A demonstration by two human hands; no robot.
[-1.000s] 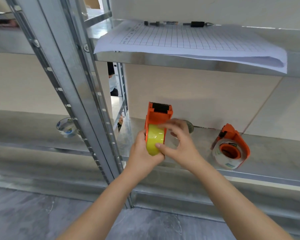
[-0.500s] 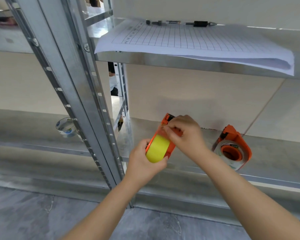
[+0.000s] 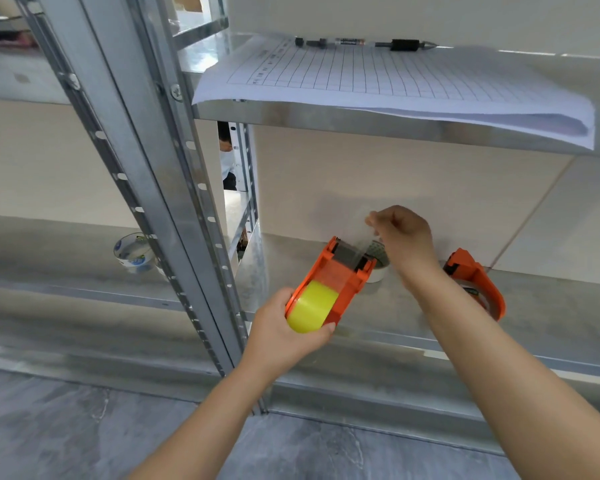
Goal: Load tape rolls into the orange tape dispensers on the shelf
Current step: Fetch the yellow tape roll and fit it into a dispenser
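Orange tape dispenser (image 3: 340, 282): bright orange plastic frame with a dark grey cutter block across the far end. A yellow tape roll (image 3: 312, 308) sits in the near end, its glossy curved face bulging out of the frame toward the camera.

Location: over the front part of the lower shelf (image 3: 534, 306), just right of the upright post (image 3: 146, 168). Cannot tell whether the far end touches the metal.

Orientation: long axis runs from near-left to far-right. The cutter end points away from the person, toward the back wall, and the roll end is nearest the camera.

Left hand (image 3: 284, 334): grips the roll end from below and the left. The thumb lies along the lower right edge of the roll and the fingers wrap the left side plate. The forearm rises from the bottom of the frame.

Right hand (image 3: 404, 233): raised above and behind the cutter end, back of the hand to the camera, wrist bent down. Thumb and forefinger pinch the tape end (image 3: 362, 233), a faint translucent strip running down to the cutter block. The other fingers are curled.

Also noted:
- A second orange dispenser (image 3: 478, 282) on the same shelf, partly behind the right forearm.
- A white roll (image 3: 378, 263) just behind the cutter end.
- A clear tape roll (image 3: 134, 252) in the left bay.
- Gridded paper sheets (image 3: 395, 81) overhanging the upper shelf, with pens (image 3: 402, 45) behind them.
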